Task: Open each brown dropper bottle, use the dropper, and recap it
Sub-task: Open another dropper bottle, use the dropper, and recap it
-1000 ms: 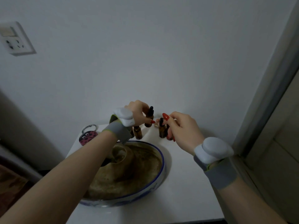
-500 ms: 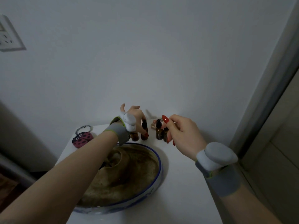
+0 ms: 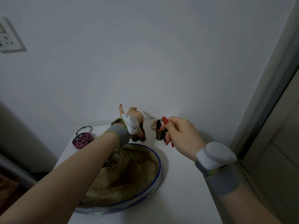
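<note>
Several small brown dropper bottles stand in a row at the back of the white table (image 3: 186,183). My left hand (image 3: 133,118) reaches down over the two left bottles. Its thumb and fingers are curled on the right one of these, a brown dropper bottle (image 3: 142,136) standing beside its neighbour (image 3: 134,137); the cap is hidden by the hand. A capped bottle (image 3: 159,132) stands free further right. Just beside it my right hand (image 3: 179,135) pinches another brown bottle (image 3: 165,135), mostly hidden behind the fingers.
A large blue-rimmed bowl (image 3: 159,160) with brown contents fills the table's near left, under my left forearm. A pink ladybird disc on a bead ring (image 3: 82,138) lies at the back left. A wall is right behind the bottles, a door frame (image 3: 265,102) at right.
My left hand has brought its bottle down from the air onto the table beside the left bottle. My right hand has stayed on its bottle by the row.
</note>
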{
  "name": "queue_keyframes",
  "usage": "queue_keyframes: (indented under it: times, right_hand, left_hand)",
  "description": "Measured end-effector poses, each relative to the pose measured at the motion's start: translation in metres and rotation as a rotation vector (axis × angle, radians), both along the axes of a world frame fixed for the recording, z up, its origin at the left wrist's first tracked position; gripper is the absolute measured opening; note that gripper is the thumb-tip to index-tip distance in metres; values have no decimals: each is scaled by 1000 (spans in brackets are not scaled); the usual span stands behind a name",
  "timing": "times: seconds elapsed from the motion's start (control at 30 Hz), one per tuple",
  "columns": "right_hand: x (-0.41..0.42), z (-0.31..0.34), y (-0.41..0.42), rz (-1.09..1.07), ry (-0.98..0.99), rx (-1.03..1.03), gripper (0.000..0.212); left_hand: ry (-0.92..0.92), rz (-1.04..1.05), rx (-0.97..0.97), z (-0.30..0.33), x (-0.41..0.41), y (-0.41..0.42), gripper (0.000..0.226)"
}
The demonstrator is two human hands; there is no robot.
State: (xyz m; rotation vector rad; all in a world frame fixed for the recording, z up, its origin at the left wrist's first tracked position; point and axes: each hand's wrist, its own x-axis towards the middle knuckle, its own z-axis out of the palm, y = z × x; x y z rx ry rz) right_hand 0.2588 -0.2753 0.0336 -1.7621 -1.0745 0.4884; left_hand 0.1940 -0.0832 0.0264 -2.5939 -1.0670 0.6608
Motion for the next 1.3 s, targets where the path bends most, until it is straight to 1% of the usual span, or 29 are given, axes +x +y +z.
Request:
queue_keyframes:
  times: [0.13, 0.17, 0.27, 0.33, 0.43, 0.53, 0.63, 0.77, 0.87, 0.93, 1.03, 1.1, 1.23, 1.3]
  right_hand:
    - [1, 1, 0, -19, 13, 7, 35]
    - [1, 1, -1, -28, 16, 7, 37]
    - [3, 1, -2, -57, 15, 8, 41]
    - [3, 1, -3, -77, 7, 19, 42]
    - [3, 2, -5, -96, -4, 38, 43]
    - [6, 2, -6, -119, -17, 53, 40]
    - [8, 2, -7, -125, -17, 40, 36]
    - [10, 4, -8, -129, -5, 43, 36]
    - [10, 5, -9, -135, -3, 52, 37]
    - [11, 6, -9, -136, -1, 53, 37]
    - [11, 7, -9, -130, 3, 57, 39]
    - [12, 8, -9, -129, -1, 58, 40]
    - [13, 4, -10, -129, -5, 57, 39]
    - [13, 2, -9, -130, -8, 63, 39]
  left_hand:
    - [-62, -41, -2, 2, -2, -1, 72]
    - [-121, -67, -14, 1, -3, 1, 75]
    - [-399, -180, -108, -2, -6, 6, 89]
    - [-571, -261, -170, -4, -7, 6, 94]
    - [-711, -284, -321, -6, -6, -4, 96]
    - [-707, -262, -410, -9, 2, -18, 100]
    - [-600, -212, -406, -10, 12, -27, 103]
    - [-465, -215, -273, -14, 23, -33, 97]
    - [-408, -226, -185, -19, 29, -37, 93]
    - [-411, -220, -153, -20, 33, -38, 88]
    - [-476, -203, -110, -19, 36, -38, 66]
    - [-504, -185, -112, -19, 37, -38, 60]
    - [-507, -171, -164, -22, 36, -37, 60]
    - [-537, -150, -243, -18, 31, -36, 65]
